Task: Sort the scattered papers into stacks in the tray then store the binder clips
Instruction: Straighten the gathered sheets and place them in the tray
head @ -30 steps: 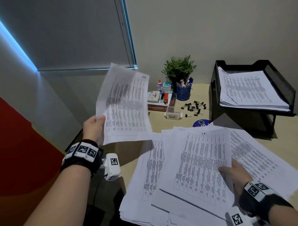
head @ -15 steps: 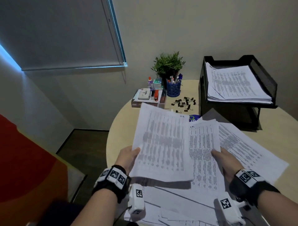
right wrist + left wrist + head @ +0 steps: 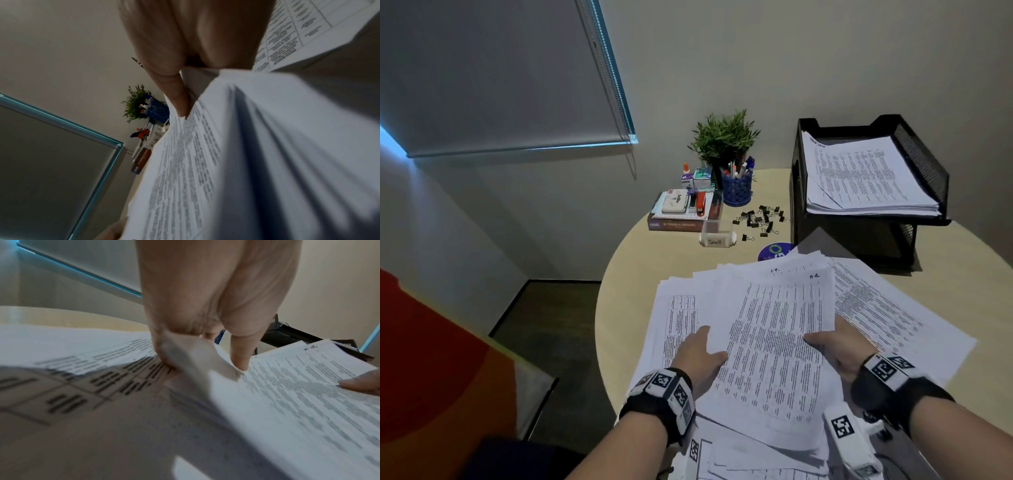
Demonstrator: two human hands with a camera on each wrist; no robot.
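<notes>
Hands — left (image 3: 698, 356), right (image 3: 835, 349) — grip one printed sheet (image 3: 774, 342).

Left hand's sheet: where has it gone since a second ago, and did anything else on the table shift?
The left hand brought its raised printed white sheet down and rightward onto the scattered paper pile. The right hand, flat on the pile before, now grips that sheet's right edge, thumb on top. Left fingers pinch its left edge. Unchanged: black mesh tray with its stack, loose black binder clips.

Binder clips (image 3: 761, 221) lie left of tray (image 3: 924, 161), behind papers (image 3: 774, 342)
</notes>
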